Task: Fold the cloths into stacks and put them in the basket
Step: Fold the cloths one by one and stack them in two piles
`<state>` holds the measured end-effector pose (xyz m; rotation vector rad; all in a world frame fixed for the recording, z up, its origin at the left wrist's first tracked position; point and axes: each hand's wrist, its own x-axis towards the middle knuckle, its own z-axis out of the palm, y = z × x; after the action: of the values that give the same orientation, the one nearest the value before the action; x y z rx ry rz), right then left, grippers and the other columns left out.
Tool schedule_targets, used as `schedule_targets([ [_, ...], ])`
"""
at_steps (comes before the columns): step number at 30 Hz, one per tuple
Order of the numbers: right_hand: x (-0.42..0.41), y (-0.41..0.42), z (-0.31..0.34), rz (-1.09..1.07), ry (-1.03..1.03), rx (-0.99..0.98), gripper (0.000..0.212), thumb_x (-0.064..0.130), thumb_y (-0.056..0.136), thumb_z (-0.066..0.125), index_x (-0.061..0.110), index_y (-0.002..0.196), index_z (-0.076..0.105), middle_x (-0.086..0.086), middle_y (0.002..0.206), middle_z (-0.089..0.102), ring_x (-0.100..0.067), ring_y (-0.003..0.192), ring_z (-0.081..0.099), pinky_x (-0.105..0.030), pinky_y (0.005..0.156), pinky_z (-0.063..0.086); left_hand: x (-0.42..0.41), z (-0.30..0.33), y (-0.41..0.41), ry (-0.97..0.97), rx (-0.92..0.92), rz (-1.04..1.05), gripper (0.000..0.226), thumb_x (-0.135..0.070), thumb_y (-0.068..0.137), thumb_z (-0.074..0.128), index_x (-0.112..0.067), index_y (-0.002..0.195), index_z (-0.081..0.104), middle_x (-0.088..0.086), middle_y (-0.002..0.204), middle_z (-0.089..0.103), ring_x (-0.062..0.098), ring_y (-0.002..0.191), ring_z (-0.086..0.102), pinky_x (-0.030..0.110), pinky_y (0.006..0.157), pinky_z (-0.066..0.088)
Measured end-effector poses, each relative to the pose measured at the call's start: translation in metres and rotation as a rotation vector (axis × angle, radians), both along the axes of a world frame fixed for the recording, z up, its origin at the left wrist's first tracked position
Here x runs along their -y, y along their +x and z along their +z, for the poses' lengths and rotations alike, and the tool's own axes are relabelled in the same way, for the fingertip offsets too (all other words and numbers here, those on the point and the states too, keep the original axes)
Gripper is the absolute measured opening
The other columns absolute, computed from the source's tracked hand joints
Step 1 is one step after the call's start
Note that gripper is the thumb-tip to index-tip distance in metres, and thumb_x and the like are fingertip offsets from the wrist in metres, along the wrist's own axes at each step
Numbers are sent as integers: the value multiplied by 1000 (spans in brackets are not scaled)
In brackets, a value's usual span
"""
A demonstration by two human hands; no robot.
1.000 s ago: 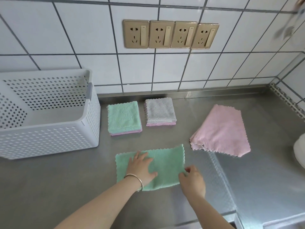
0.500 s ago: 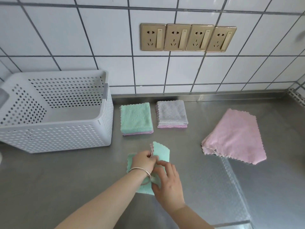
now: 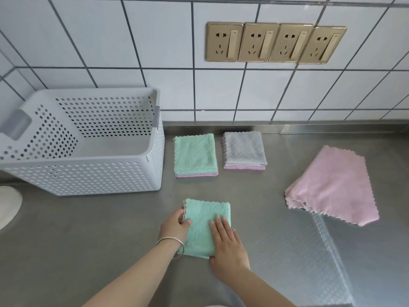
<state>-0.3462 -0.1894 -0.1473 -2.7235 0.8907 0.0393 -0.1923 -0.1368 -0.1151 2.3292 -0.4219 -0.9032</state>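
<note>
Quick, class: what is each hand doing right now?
Left hand: pinches the left edge of the green cloth.
Right hand: open, fingers flat on that cloth.

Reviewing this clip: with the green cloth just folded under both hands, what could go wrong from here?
1. The green cloth may spring open when lifted: the right hand only presses it flat, and the left hand holds just its left edge.
2. The two stacks could shed layers when carried to the basket.
3. The pink cloth lies unfolded and could be skipped.
</note>
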Motion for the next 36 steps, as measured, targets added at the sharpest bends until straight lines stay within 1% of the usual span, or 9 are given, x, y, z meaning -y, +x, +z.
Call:
schedule_targets([
  [3,-1,1,-1,-1,-14,-39,84,53,53,52,16,127,44,-1,132,57,-20,130,37,-34,90,54,0,-4,2,19,0,19,27,-20,87,56,-17,114,60,5,105,68,21,89,58,22,73,35],
  [8,-5,4,-7,33,-6,-63,86,66,60,48,21,133,44,-7,143,38,-21,145,-8,-40,109,9,-1,-10,1,44,40,43,27,-20,87,56,-18,114,57,6,109,68,26,99,62,28,81,43],
  [13,-5,5,-15,66,31,-111,91,74,59,45,23,135,42,-15,149,29,-28,145,3,-51,107,6,-2,-11,-3,188,205,-56,28,-35,89,51,-22,114,50,5,118,56,29,106,57,34,84,44],
  [17,-3,7,-8,-9,5,25,68,64,68,44,25,123,50,-7,132,54,-24,125,39,-38,107,22,-6,-11,-3,254,339,-69,34,-46,81,58,-21,104,54,5,116,49,26,110,50,36,87,45],
  [20,3,10,6,-264,133,187,53,37,66,50,20,116,49,-3,110,59,-20,95,55,-33,78,55,-6,-13,-6,294,354,-53,43,-57,72,62,-24,98,58,3,115,44,25,112,44,33,86,44],
  [23,11,14,19,-600,408,236,55,10,75,50,14,130,40,-4,116,48,-23,101,51,-33,89,48,-5,-16,-11,365,291,-43,48,-61,70,61,-25,102,61,3,120,43,25,116,40,32,88,42],
  [25,15,14,24,-713,612,172,58,9,81,46,17,136,30,-1,118,50,-20,101,53,-30,81,46,-4,-17,-12,382,305,-59,45,-60,72,60,-25,101,62,3,120,47,25,114,42,32,88,42],
  [31,44,11,44,-781,729,385,51,9,86,47,20,134,35,3,99,54,-14,81,55,-24,66,43,27,12,-13,14,82,78,26,-37,80,64,-18,87,48,5,86,60,30,85,58,31,69,42],
  [36,111,17,73,-780,640,602,42,10,90,51,20,129,41,6,97,51,-10,80,52,-11,59,39,93,54,-4,-328,60,136,30,-25,84,61,-20,108,44,-5,81,62,29,84,61,28,68,39],
])
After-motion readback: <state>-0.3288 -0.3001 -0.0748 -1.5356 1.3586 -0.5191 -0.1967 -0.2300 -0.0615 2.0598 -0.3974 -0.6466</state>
